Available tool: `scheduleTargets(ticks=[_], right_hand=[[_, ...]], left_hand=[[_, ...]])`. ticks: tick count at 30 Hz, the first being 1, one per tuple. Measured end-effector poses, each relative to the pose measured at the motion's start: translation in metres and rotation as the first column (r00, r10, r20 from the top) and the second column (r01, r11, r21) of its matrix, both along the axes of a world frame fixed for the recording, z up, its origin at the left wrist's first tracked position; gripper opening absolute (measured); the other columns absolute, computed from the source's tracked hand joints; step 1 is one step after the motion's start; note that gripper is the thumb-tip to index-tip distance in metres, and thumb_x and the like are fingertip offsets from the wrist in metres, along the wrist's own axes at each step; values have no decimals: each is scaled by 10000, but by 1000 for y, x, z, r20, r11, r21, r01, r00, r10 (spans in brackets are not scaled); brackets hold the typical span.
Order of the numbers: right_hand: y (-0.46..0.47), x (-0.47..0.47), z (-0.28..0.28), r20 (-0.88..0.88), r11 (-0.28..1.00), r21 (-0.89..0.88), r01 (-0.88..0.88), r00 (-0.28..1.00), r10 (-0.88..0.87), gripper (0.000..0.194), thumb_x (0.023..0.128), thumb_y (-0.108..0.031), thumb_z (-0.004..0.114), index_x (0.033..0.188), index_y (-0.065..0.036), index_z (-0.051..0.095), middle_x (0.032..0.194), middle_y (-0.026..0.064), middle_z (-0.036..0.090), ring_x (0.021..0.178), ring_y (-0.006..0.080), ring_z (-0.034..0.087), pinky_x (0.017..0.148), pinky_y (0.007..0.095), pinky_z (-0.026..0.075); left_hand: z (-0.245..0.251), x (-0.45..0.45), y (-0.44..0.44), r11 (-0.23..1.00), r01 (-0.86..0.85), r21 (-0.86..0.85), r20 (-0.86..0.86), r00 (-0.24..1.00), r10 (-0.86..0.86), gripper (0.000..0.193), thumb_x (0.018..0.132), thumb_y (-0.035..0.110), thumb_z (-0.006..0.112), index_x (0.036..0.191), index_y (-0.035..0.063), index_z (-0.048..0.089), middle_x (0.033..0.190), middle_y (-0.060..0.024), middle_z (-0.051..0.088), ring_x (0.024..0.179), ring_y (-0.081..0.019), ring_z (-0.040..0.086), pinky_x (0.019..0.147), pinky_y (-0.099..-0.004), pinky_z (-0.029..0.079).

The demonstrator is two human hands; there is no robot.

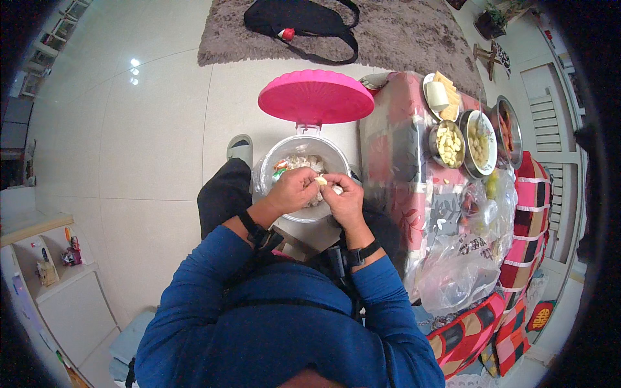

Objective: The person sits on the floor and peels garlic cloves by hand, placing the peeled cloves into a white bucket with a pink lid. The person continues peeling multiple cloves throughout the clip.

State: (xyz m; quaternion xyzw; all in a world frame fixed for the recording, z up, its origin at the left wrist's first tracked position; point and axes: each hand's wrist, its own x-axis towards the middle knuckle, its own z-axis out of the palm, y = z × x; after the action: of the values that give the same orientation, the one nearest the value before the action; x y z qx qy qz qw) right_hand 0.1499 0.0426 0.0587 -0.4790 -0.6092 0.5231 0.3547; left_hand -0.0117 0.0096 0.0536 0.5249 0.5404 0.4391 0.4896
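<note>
Over a round trash bin (270, 160) with its pink lid (315, 97) raised, both hands meet at a garlic clove (320, 180). My left hand (293, 189) pinches the clove from one side. My right hand (345, 199) touches its other side with thumb and finger, and more whitish garlic (337, 189) shows at its curled fingers. Pale peelings (308, 162) and a bit of coloured wrapper lie inside the bin. To the right, a steel bowl (449, 144) of peeled garlic cloves stands on the cloth-covered table.
The table (388, 145) also bears a plate of crackers (449, 92) with a white cup, a white bowl (480, 143) of food in liquid, a steel basin (506, 131) and plastic bags (461, 276). A black bag (301, 22) lies on the rug beyond the bin.
</note>
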Motion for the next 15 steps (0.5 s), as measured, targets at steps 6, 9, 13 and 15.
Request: scheduleTargets(ticks=[6,9,13,15], right_hand=[[2,1,6,26,997,75,-19,1000,17,174,718,-21,680,892,-31,679,837,57,654,780,132,612,724,261,491],[3,0,7,84,963,269,-12,996,-11,190,711,32,662,895,-15,676,798,56,620,729,127,581,675,242,470],[3,-1,8,78,949,313,-23,997,-1,187,704,35,651,884,-12,672,804,68,612,732,150,584,676,249,473],[3,-2,9,68,949,313,-27,998,6,181,706,29,654,882,-11,671,801,65,609,731,150,583,678,250,473]], left_hand=[[-2,0,2,995,-30,95,-61,997,36,84,825,80,593,858,3,589,649,-57,564,571,-109,523,520,-278,426],[-1,-1,1,996,-26,82,-6,1000,26,80,810,72,597,857,8,591,619,-71,556,540,-128,522,502,-288,419],[2,-1,1,1000,9,-15,-50,999,-10,132,807,84,626,908,2,613,695,-55,565,641,-119,532,590,-281,441],[2,-1,4,986,10,166,-142,990,14,133,797,82,632,900,-3,620,706,-82,588,643,-162,565,601,-296,454]])
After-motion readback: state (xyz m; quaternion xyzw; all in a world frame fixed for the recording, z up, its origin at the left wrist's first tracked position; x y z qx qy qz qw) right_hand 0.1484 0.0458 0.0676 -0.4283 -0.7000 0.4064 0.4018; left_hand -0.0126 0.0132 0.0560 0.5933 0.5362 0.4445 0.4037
